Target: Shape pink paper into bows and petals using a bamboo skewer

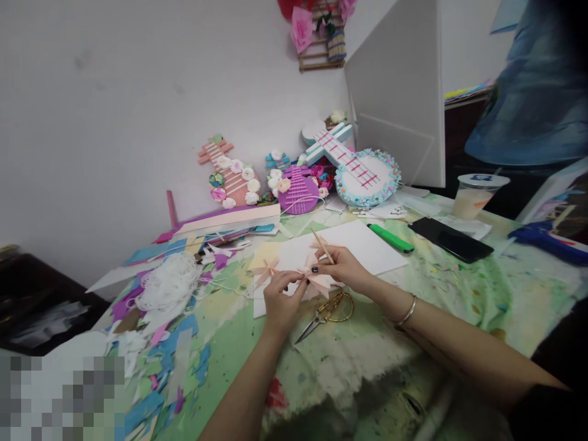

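Note:
Between my hands is a peach paper flower [320,283] with pointed petals. My left hand [283,298] pinches its left side with thumb and fingers. My right hand [342,267], dark-nailed, grips its upper edge and also holds a thin wooden stick [323,246] that slants up to the left. Another peach paper flower [265,269] lies left of my left hand, on the edge of a white sheet [367,248]. Just below my hands, gold-handled scissors [324,316] rest on the table, blades pointing to the lower left.
Paper scraps [184,355] and a heap of white string [169,285] cover the left side. A green cutter [390,237], a black phone [451,239], a lidded cup [480,196] and a blue glue gun [549,240] lie to the right. Decorated paper instruments [298,190] lean at the wall.

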### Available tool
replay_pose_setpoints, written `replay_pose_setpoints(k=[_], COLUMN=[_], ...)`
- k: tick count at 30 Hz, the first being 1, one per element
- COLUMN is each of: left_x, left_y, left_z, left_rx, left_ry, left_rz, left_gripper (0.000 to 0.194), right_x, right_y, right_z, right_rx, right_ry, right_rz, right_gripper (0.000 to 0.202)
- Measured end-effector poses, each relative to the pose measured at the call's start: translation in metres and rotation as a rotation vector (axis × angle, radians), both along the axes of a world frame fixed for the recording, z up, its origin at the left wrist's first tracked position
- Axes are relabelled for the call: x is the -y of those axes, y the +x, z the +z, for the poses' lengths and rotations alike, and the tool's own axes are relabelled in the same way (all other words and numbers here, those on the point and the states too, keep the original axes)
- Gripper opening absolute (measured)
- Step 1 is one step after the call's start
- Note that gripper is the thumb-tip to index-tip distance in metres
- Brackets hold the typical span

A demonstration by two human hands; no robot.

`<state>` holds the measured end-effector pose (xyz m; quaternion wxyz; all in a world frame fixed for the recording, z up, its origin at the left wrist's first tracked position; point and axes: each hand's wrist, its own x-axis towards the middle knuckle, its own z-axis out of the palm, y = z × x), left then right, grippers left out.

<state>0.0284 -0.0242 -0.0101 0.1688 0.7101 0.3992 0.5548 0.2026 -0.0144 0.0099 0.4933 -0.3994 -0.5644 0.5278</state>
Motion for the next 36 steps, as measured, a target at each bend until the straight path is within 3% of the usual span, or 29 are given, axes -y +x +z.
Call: replay_pose_setpoints(k=[8, 15, 26, 32, 36], left_x=[0.0033, 0.0066, 0.0059, 0.0086, 0.0069], left_y=[-0.0007, -0.0055, -0.0062, -0.0053, -0.0051], left_z=[0.0019, 0.0036, 0.0003, 0.0041, 0.0033], left_rx=[-0.043, -0.276, -0.36, -0.276, -0.198], left_ry=[0.146, 0.36, 0.4, 0.385, 0.33], left_rz=[0.015, 0.004, 0.014, -0.078, 0.029], left_gripper=[0.007, 0.013, 0.014, 0.017, 0.015], right_x=[0.0006, 0.0014, 0.0005, -0.0008, -0.0016], right_y=[-0.0002, -0.0014, -0.0015, -0.0002, 0.0011], right_z=[0.0012, 0.0013, -0.0004, -0.001, -0.002], right_rx=[-0.006, -0.021, -0.028, -0.05, -0.051], right_ry=[0.004, -0.003, -0.014, -0.029, -0.033], right_rz=[-0.046, -0.042, -0.042, -0.028, -0.017], right_gripper=[0.033, 0.032, 0.037, 0.034, 0.031])
